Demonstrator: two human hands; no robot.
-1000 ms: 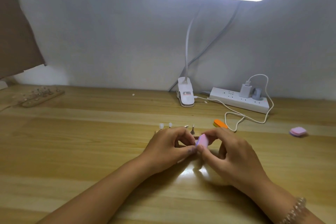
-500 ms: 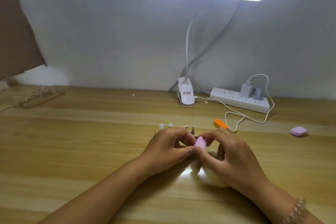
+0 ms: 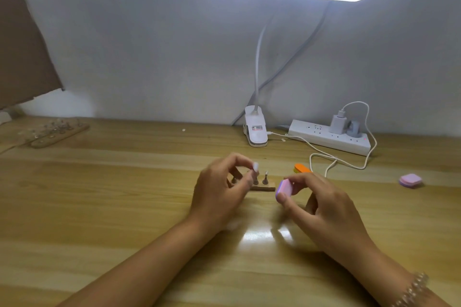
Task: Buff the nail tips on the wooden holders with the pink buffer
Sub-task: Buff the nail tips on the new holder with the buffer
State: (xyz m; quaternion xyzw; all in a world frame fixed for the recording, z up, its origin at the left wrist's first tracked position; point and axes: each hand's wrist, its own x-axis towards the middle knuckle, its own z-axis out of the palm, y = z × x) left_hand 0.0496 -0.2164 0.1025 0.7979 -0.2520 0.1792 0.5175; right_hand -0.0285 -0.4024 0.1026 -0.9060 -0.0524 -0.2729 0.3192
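A small wooden holder (image 3: 265,187) with metal pegs lies on the table in front of me. My left hand (image 3: 219,189) pinches a white nail tip (image 3: 255,166) on its peg, just above the holder. My right hand (image 3: 321,209) is a little to the right, with thumb and fingers gripping the pink buffer (image 3: 284,188) clear of the holder. The left part of the holder is hidden behind my left hand. A second wooden holder (image 3: 59,131) with several nail tips lies far left at the back.
A clip lamp base (image 3: 255,132) and a white power strip (image 3: 329,137) with a charger and trailing cable (image 3: 324,159) sit at the back. An orange buffer (image 3: 301,168) lies behind my right hand, and another pink buffer (image 3: 410,180) lies far right.
My hands have drawn apart. The left hand has moved left and up with the nail tip on its peg, uncovering the holder; the right hand has pulled the buffer away to the right.
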